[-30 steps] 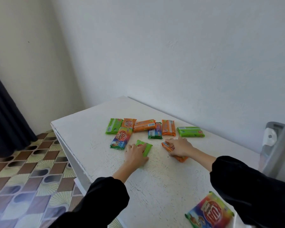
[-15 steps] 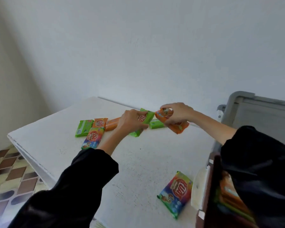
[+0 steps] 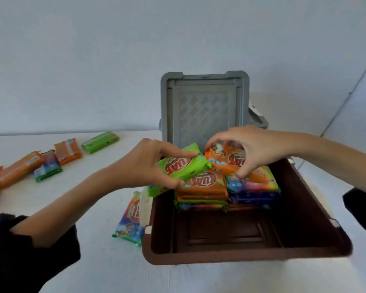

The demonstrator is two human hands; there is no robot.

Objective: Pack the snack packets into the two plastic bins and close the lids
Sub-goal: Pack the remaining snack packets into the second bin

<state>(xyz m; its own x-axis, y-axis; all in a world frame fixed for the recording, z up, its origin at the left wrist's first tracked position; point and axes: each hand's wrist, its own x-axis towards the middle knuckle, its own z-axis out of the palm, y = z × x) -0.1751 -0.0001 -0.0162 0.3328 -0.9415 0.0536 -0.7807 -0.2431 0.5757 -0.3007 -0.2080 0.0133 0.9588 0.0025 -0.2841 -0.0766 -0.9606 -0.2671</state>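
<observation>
1. Two pkts are in the air over the brown bin (image 3: 304, 240). The left hand (image 3: 154, 166) pinches a green packet (image 3: 184, 168), thumb under & fingers on top. The right hand (image 3: 251, 149) grips an orange packet (image 3: 226, 159) w/ curled fingertips. Both hang above the stacks at the bin's far end.
2. Risk: the green packet's near end overhangs the bin's left wall. Released early, it prob tips out onto the white table (image 3: 93, 261).
3. Risk: the pkts nearly meet end to end. Lowering both together could knock one askew on the orange-topped stack (image 3: 203, 187) or the rainbow-topped stack (image 3: 256, 187). A leaning pile may block closing.
4. The grey lid (image 3: 203, 108) stands upright just behind, near the right knuckles. A bump might swing it fwd.
5. Around: a rainbow packet (image 3: 129, 218) lies just beside the bin's left wall. A row of loose packets (image 3: 68, 150) at far left is unpacked. 2nd bin: can't tell from here.
</observation>
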